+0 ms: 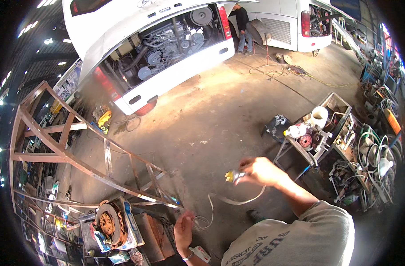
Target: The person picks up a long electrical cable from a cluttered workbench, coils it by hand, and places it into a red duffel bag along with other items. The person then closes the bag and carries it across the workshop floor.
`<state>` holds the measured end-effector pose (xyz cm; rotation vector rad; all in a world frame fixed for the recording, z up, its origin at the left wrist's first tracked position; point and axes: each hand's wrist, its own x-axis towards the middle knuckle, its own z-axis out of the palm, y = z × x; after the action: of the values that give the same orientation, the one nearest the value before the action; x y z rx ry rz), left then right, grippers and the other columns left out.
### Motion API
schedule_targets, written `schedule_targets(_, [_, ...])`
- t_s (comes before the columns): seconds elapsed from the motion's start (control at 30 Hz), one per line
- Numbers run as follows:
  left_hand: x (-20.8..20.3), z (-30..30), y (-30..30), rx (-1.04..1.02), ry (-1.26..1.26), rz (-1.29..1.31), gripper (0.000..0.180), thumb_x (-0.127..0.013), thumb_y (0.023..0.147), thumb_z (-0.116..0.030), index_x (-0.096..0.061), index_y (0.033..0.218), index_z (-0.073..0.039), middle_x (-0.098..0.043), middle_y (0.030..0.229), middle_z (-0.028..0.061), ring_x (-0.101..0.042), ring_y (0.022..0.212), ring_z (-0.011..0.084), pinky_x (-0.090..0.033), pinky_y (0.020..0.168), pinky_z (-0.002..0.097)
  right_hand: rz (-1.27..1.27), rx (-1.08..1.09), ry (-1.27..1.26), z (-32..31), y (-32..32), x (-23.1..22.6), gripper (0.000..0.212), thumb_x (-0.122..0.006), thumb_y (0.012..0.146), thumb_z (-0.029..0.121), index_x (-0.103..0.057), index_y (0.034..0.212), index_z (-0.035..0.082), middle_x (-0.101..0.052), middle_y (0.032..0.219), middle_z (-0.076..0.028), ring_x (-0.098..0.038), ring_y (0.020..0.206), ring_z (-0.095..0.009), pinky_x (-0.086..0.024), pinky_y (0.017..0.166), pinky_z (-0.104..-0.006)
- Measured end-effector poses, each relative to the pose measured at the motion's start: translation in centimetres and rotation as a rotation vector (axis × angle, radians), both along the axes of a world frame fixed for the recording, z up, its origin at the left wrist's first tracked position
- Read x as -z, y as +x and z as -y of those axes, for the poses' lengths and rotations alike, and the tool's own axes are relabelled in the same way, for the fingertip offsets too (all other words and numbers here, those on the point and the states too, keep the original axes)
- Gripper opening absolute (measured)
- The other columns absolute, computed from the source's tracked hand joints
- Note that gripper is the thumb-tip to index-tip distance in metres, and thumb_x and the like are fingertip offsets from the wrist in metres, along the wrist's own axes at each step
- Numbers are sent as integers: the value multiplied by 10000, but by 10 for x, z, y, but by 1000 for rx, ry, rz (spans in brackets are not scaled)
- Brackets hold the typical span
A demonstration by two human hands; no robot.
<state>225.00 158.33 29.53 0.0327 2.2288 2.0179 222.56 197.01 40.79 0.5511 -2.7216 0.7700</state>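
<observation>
My right hand (pixel 260 172) is closed around a small yellow-and-grey piece (pixel 232 176), which looks like an electrical plug and is partly hidden by the fingers. A pale cord (pixel 231 202) runs below this hand and curves toward the left. Its thin loops come close to the fingers of my left hand (pixel 183 230), low in the view beside the metal frame's lower end. The left fingers look curled and slightly blurred; whether they grip the cord cannot be made out.
A rusty metal frame (pixel 87 170) stands on the left, with a rusty round part (pixel 109 224) below it. On the right is a cluttered workbench (pixel 295 148). A white bus (pixel 184 66) with an exposed engine is ahead; a person (pixel 242 29) stands beyond. Cables (pixel 273 71) lie on the floor.
</observation>
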Motion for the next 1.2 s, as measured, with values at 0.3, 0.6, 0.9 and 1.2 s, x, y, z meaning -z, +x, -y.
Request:
schedule_targets(0.3, [-124,-140,25,271,-585,-427,532,-572,1069,-287,-436,1444,64,-688,1157,218,-670,1079,333,-516,973,416,448,-678,-258,61,0,66,315,-650,931,199,-625,1161,-15,-665,1146,-214,-638,1078,-401,-514,878,-467])
schedule_targets(0.6, [-84,-117,66,478,-146,439,341,-510,1077,-208,-541,1314,35,-677,1051,143,-688,859,268,-556,768,352,344,-816,-409,66,-16,84,300,-662,835,-70,-613,1108,46,-579,1100,-111,-595,1022,-303,-496,856,-387])
schedule_targets(0.9, [-196,-3,115,14,1201,-510,177,-562,1032,-222,-606,1122,-76,-504,744,-14,-492,644,113,-408,623,302,428,-328,-516,93,0,342,241,-582,869,-111,-638,1029,61,-563,1111,-92,-601,989,-261,-502,872,-373])
schedule_targets(1.2, [-260,136,190,-858,770,-1321,294,-478,1071,-154,-608,820,-73,-492,711,4,-456,674,98,-387,571,199,784,352,-668,-14,2,374,276,-540,811,-100,-690,987,50,-646,902,-86,-600,877,-218,-488,825,-329])
